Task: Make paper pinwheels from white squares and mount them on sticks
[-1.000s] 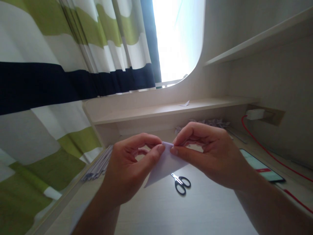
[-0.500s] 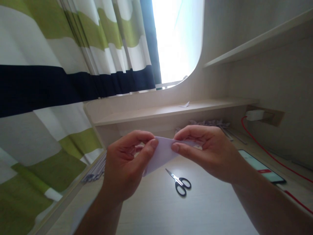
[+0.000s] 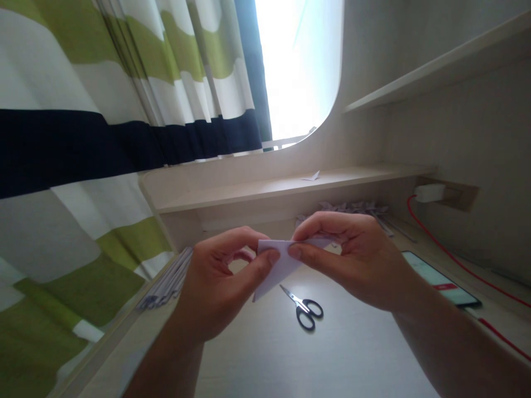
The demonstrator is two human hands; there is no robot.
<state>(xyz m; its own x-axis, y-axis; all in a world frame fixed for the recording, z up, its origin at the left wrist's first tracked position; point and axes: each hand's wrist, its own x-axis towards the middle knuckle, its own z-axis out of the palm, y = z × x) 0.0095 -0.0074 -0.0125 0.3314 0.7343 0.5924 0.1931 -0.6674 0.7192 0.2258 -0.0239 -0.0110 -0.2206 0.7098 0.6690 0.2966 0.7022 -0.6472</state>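
While the left hand [image 3: 222, 287] and the right hand [image 3: 352, 260] pinch the paper [image 3: 282, 266], its folding looks partway done

Where the two hands meet, in the middle of the frame, the paper is held up above the table [image 3: 249, 359]. Each hand nips it between thumb and fingers near a straight upper edge, which reads as a fold; below that, the piece slants to a point toward the lower left. How many layers it has cannot be told. Judged from this, some shaping is done but the piece is unfinished: neither hand has let it go, and it is not yet laid down.

Just below it in the frame, the scissors [image 3: 299, 303] lie on the table, untouched. At centre left rests a bundle of paper lengths [image 3: 168, 282]. Beyond the right hand sits a heap of pale pieces [image 3: 352, 208], partly hidden by the fingers, which may be work already completed. Above centre, on the shelf [image 3: 232, 193], a small creased scrap [image 3: 313, 176] sits apart; whether it belongs to the same job is unclear. At right, near the right wrist, lies a phone [image 3: 440, 277].
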